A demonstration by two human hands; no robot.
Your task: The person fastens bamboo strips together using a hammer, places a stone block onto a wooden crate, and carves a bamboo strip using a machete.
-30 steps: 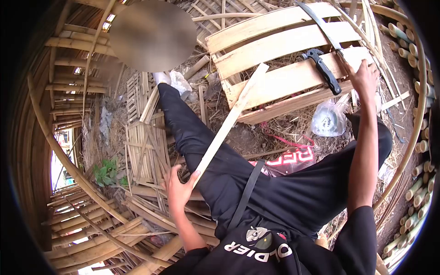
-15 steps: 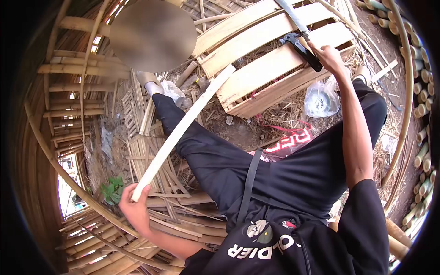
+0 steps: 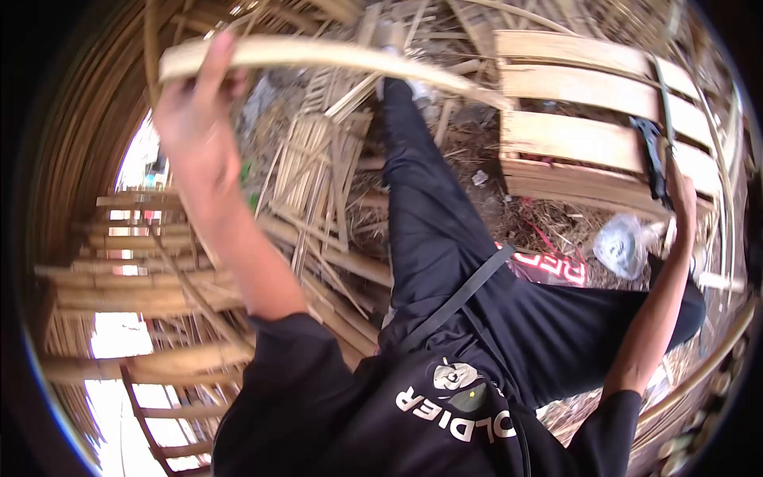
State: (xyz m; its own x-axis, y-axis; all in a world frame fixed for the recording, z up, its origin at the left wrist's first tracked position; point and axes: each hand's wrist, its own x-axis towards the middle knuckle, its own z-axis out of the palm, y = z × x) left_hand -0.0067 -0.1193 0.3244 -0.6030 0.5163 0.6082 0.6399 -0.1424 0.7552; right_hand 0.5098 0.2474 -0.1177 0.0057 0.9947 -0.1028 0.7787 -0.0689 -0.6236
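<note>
My left hand [image 3: 199,131], slightly blurred, is raised at the upper left. It is closed on one end of a long pale wooden strip [image 3: 342,57]. The strip runs across to the right, and its far end appears at the left edge of a slatted wooden crate [image 3: 572,83]. Over the crate's right part, my right hand [image 3: 681,195] is wrapped round the handle of a machete [image 3: 664,91], its blade pointing away from me. Close beside that hand, a black-handled hammer [image 3: 655,163] lies on the slats.
My outstretched legs [image 3: 433,199] frame straw-strewn ground. A clear plastic bag [image 3: 621,245] lies in front of the crate, near a red printed bag [image 3: 548,269]. Bamboo lattice pieces [image 3: 306,163] lie left of my leg. Bamboo rails [image 3: 143,298] form a wall on the left.
My left hand has swung the strip upward, from slanting beside my leg to nearly level. My view has turned, so the crate sits further right. The right hand keeps hold of the machete.
</note>
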